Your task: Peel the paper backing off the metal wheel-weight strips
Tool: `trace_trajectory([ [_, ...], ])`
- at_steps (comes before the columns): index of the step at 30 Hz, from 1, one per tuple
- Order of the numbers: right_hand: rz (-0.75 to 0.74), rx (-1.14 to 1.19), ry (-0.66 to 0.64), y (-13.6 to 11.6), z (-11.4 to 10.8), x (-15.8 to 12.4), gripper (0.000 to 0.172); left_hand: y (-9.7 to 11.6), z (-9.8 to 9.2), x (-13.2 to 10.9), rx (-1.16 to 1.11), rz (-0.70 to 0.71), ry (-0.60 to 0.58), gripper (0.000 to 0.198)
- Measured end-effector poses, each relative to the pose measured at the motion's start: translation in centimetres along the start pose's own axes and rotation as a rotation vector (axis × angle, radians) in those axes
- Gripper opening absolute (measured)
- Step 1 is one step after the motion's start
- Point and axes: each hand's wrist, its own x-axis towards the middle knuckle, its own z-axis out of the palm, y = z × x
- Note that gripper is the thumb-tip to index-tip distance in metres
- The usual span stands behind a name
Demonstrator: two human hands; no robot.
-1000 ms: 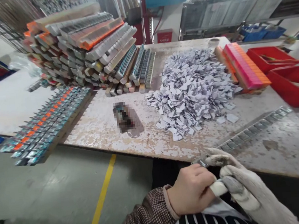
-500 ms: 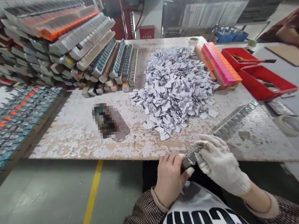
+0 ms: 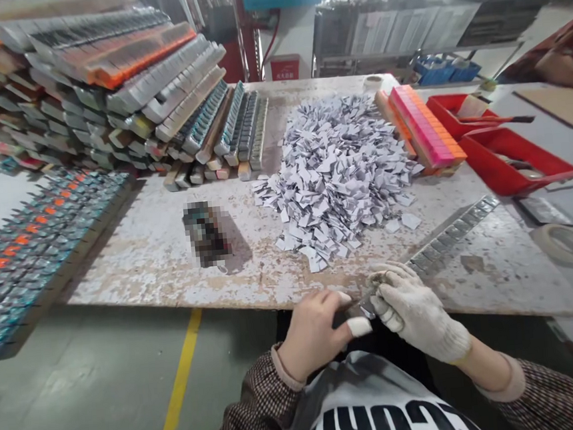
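My bare left hand [image 3: 313, 331] and my gloved right hand [image 3: 415, 311] meet at the near edge of the worn table [image 3: 159, 253]. Both are closed on the near end of a long grey metal strip [image 3: 449, 237] made of small blocks, which runs away to the right across the table. White tape wraps my left thumb tip. Just beyond the hands lies a big heap of small white paper pieces [image 3: 337, 164].
Stacked strips on wooden slats [image 3: 105, 90] fill the back left, and more lie on a board [image 3: 33, 244] at the left. A pixelated object [image 3: 206, 233] sits mid-table. Pink-orange strips [image 3: 422, 126], red trays [image 3: 512, 155] and a tape roll [image 3: 562, 242] are right. Another person's arm [image 3: 566, 60] shows far right.
The view swung right then steadied. My hands came up from my lap to the table edge, still pinching the strip's end.
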Motion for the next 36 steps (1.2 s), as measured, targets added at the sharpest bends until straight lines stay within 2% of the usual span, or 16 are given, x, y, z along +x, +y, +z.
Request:
trace_trajectory([
  [3, 0.014, 0.102, 0.054, 0.2, -0.2, -0.3, 0.014, -1.4, -1.5, 2.1, 0.196, -0.152, 0.176, 0.034],
  [4, 0.035, 0.135, 0.072, 0.2, -0.3, -0.4, 0.015, -1.9, -1.8, 3.0, 0.281, -0.203, 0.201, 0.034],
  [8, 0.122, 0.201, 0.114, 0.5, -1.3, -1.0, 0.010, -3.2, -2.4, 6.4, 0.422, -0.345, 0.153, 0.030],
  [12, 0.165, 0.187, 0.159, 0.8, -2.1, -1.6, 0.006, -3.5, -2.5, 7.6, 0.364, -0.388, 0.173, 0.020],
  [17, 0.198, 0.200, 0.197, 1.2, -2.3, -1.9, 0.010, -4.5, -3.4, 6.2, 0.182, -0.411, 0.253, 0.004],
  [22, 0.192, 0.143, 0.244, 0.9, -2.6, -0.4, 0.006, -5.2, -3.9, 4.0, -0.124, -0.435, 0.421, 0.018],
  [24, 0.170, 0.121, 0.257, 0.4, -2.4, 0.7, 0.003, -4.6, -3.4, 3.3, -0.299, -0.419, 0.445, 0.026],
  [28, 0.096, 0.074, 0.227, -0.9, -1.2, 3.6, 0.014, -2.8, -1.4, 2.9, -0.600, -0.392, 0.436, 0.035],
  [32, 0.097, -0.062, 0.172, -1.3, 0.3, 6.2, 0.024, -2.1, 0.3, 4.0, -0.733, -0.399, 0.459, 0.032],
  [36, 0.102, -0.155, 0.029, -0.3, 0.7, 7.4, 0.021, -2.3, 1.1, 5.4, -0.782, -0.389, 0.487, 0.027],
])
